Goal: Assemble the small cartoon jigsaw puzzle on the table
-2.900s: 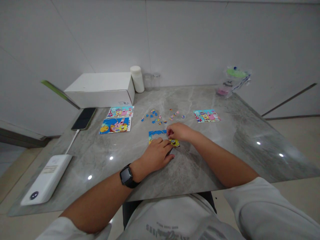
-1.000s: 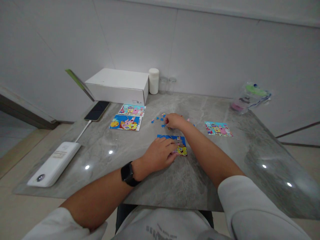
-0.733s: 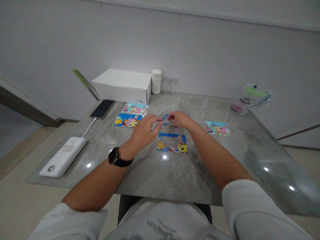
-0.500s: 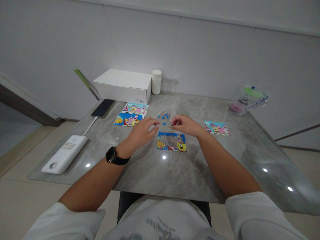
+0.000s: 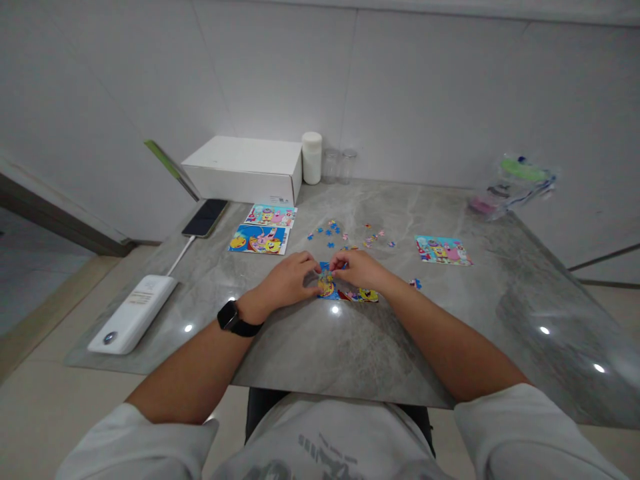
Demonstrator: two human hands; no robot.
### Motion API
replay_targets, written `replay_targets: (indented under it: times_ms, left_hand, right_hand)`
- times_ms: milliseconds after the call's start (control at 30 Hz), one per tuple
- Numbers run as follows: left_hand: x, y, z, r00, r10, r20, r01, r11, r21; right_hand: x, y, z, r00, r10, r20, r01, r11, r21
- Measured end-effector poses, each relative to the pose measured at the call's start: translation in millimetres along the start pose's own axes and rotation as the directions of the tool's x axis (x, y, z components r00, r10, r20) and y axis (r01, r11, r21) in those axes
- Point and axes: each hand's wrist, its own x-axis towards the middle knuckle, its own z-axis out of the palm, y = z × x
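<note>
A partly assembled jigsaw puzzle (image 5: 369, 295) with cartoon figures lies flat on the table in front of me. My left hand (image 5: 293, 280) rests at its left edge, thumb and index finger apart, with the fingertips by the border. Over the upper left of the puzzle, my right hand (image 5: 361, 270) has thumb and finger pinched together on a small puzzle piece, mostly hidden by the fingertips. Loose blue pieces (image 5: 331, 232) are scattered behind the puzzle, and several pinkish pieces (image 5: 371, 241) lie to their right. Another loose piece (image 5: 416, 284) sits right of my right wrist.
Two picture cards (image 5: 259, 239) lie at the left, and another card (image 5: 443, 251) at the right. A phone (image 5: 206, 218) is cabled to a white power bank (image 5: 134, 313). Along the wall stand a white box (image 5: 240, 180), a white bottle (image 5: 312, 159) and glass jars (image 5: 339, 167). A plastic bag (image 5: 515, 187) lies at the far right.
My right hand has come nearer, from the loose pieces to the puzzle's upper left. My left hand has moved down to the puzzle's left edge. The view has shifted slightly.
</note>
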Motion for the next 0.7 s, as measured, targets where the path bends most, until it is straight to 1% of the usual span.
replay_targets:
  times_ms: [233, 467, 700]
  left_hand:
    - [0, 5, 1.8, 0.998, -0.021, 0.058, 0.019, 0.999, 0.037]
    - [0, 6, 3.3, 0.996, -0.033, 0.079, 0.029, 0.998, 0.060]
    - [-1, 11, 1.7, 0.994, -0.051, 0.096, 0.041, 0.993, 0.108]
  right_hand:
    - [0, -10, 5, 0.999, 0.018, 0.041, -0.013, 0.991, -0.132]
    - [1, -16, 11, 0.999, 0.042, 0.018, -0.036, 0.961, -0.273]
    - [-1, -17, 19, 1.000, 0.027, -0.001, -0.026, 0.925, -0.380]
